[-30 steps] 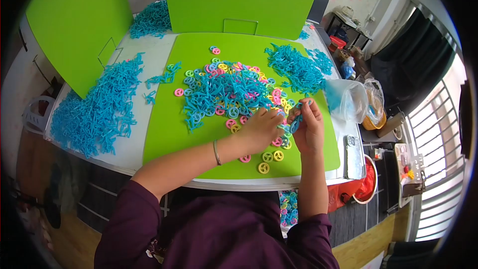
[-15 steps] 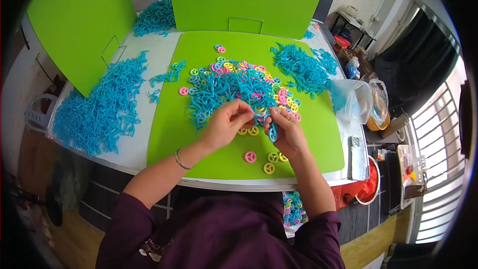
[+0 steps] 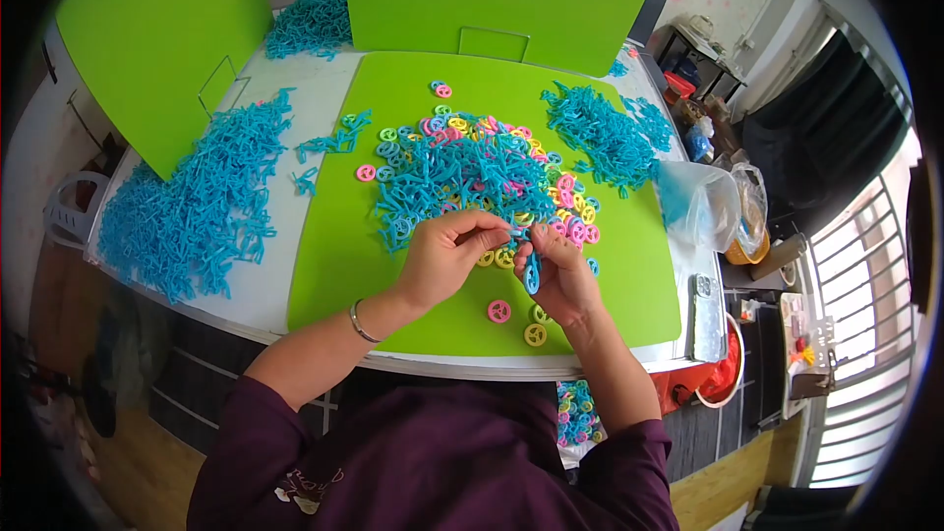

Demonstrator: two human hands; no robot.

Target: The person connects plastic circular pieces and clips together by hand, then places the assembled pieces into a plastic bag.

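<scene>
Both hands meet over the front edge of a mixed heap. My right hand [image 3: 562,280] is closed on a blue plastic piece with a spoked wheel [image 3: 532,277] hanging below the fingers. My left hand [image 3: 444,254] pinches at its fingertips, close against the right fingers; whatever lies in that pinch is too small and covered to name. Behind them, blue plastic frame pieces [image 3: 457,172] lie heaped over small pink, yellow, green and blue wheels. Nearer to me on the green board [image 3: 413,324] lie a pink wheel [image 3: 499,312] and a yellow wheel [image 3: 535,335].
Large piles of blue pieces lie at the left [image 3: 202,211] and right [image 3: 600,133]. Upright green boards [image 3: 501,0] stand behind and to the left. A clear plastic bag [image 3: 696,202] and a phone [image 3: 706,320] are at the right edge.
Both hands have shifted slightly within the view and stay close together. The blue wheel still hangs from the right hand, a little lower and further left in view.
</scene>
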